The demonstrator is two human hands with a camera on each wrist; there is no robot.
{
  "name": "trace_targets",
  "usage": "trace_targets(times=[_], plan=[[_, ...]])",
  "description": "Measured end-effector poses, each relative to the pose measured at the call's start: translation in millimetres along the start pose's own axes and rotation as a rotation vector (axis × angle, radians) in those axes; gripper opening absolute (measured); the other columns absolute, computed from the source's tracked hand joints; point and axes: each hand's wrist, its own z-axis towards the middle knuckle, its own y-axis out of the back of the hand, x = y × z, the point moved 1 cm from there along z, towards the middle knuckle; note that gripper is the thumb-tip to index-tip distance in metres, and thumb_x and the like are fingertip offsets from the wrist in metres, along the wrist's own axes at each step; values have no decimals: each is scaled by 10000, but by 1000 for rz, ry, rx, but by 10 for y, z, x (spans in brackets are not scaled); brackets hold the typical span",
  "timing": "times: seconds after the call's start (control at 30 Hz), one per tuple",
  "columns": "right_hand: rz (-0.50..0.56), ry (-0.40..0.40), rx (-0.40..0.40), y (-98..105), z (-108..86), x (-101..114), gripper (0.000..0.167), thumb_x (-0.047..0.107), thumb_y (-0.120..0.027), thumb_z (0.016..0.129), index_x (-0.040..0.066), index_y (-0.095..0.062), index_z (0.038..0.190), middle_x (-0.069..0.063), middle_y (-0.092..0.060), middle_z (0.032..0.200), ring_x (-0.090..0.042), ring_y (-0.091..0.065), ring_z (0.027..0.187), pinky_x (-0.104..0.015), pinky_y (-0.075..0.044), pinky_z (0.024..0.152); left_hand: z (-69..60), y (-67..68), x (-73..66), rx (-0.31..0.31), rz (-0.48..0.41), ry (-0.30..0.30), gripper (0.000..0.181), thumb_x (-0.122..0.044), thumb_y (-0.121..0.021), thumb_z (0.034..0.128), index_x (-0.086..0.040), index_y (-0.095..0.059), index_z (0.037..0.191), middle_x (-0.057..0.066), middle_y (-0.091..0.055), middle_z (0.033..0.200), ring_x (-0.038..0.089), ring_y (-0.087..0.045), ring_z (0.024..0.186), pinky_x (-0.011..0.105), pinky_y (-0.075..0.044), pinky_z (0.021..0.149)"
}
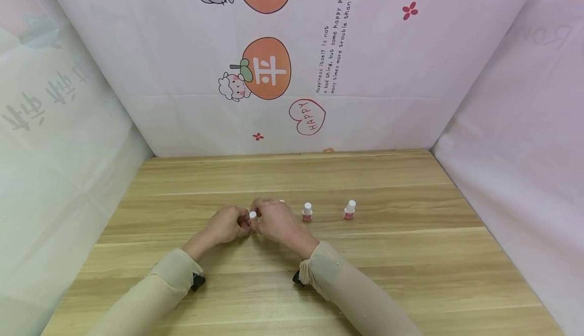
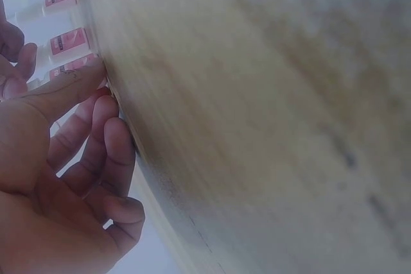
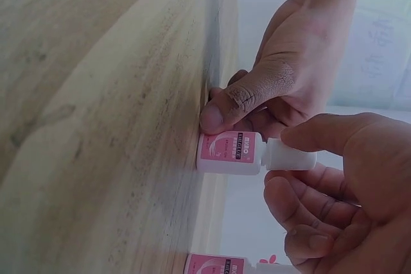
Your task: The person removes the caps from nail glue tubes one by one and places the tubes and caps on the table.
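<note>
A small white glue bottle with a pink label and a white cap stands upright on the table between both hands. My right hand pinches its cap between thumb and fingers. Down at the base, my left hand holds the bottle low, its thumb against the side by the tabletop. In the left wrist view the left hand has its other fingers curled, and its thumb partly hides the bottle's label.
To the right, in a loose row, stand more such bottles: one mostly hidden behind the right hand, showing its cap top, then a second bottle and a third bottle. Printed white cloth walls the wooden table on several sides.
</note>
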Motion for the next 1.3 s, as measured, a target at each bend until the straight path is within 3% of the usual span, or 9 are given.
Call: trace_targets(times=[0.4, 0.87, 1.1, 1.3], plan=[[25, -25, 19, 31, 0, 3, 248, 353, -720, 905, 186, -666, 1080, 48, -691, 957, -127, -636, 827, -245, -499, 670, 1, 13, -15, 21, -4, 36, 156, -65, -750, 809, -156, -633, 758, -63, -599, 684, 69, -486, 631, 225, -410, 607], [25, -34, 10, 14, 18, 1, 258, 376, -726, 902, 185, -666, 1066, 57, -676, 928, -108, -613, 766, -224, -471, 622, 5, 12, -10, 38, -10, 59, 189, -91, -767, 831, -161, -613, 746, -67, -580, 682, 74, -476, 630, 226, -393, 602], [19, -11, -2, 31, 17, 15, 250, 340, -724, 903, 181, -670, 1089, 40, -709, 982, -128, -658, 826, -249, -516, 673, 5, 15, -10, 25, -15, 57, 151, -96, -774, 830, -148, -645, 770, -60, -606, 704, 73, -487, 642, 232, -408, 613], [5, -19, 7, 26, 8, 17, 276, 386, -714, 909, 180, -664, 1085, 48, -686, 956, -113, -627, 787, -231, -489, 641, -1, 9, -7, 35, 2, 56, 177, -96, -772, 829, -160, -624, 756, -67, -564, 678, 68, -465, 625, 222, -383, 595]])
